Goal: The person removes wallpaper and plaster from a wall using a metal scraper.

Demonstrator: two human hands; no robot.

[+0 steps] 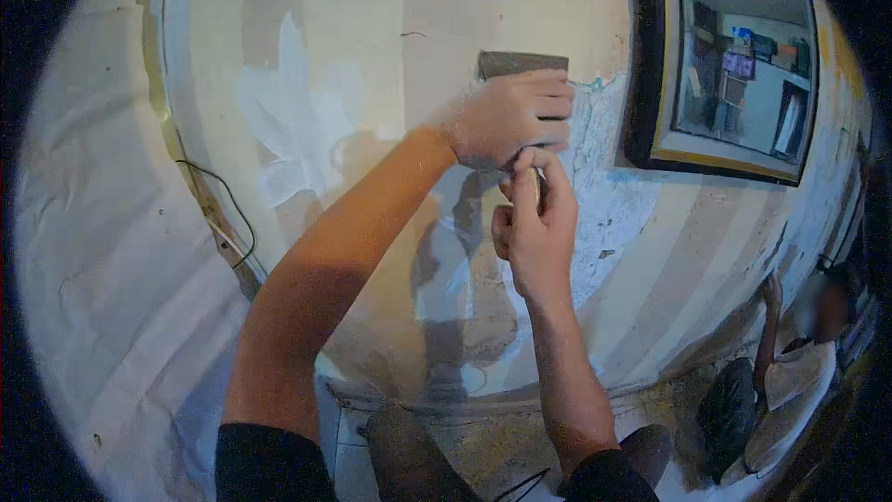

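A wide, flat tool that looks like a putty knife lies against the striped wall, its grey-brown blade (pixel 522 63) showing above my left hand (pixel 516 118). That hand covers the blade, its fingers bent at the right edge; its thumb is hidden. Just below, my right hand (pixel 541 223) is closed around a slim yellowish handle (pixel 536 188), with its fingertips close to the left hand. The join between handle and blade is hidden. Right of the hands, a pale, rough patch (pixel 609 214) of bare plaster breaks the wall's stripes.
A framed mirror (pixel 641 144) hangs at the upper right. At the far left hangs a pale sheet (pixel 93 251), with a black cable (pixel 230 200) beside it. Another person (pixel 790 390) is low at the right, one hand raised to the wall. Tiled floor (pixel 348 437) lies below.
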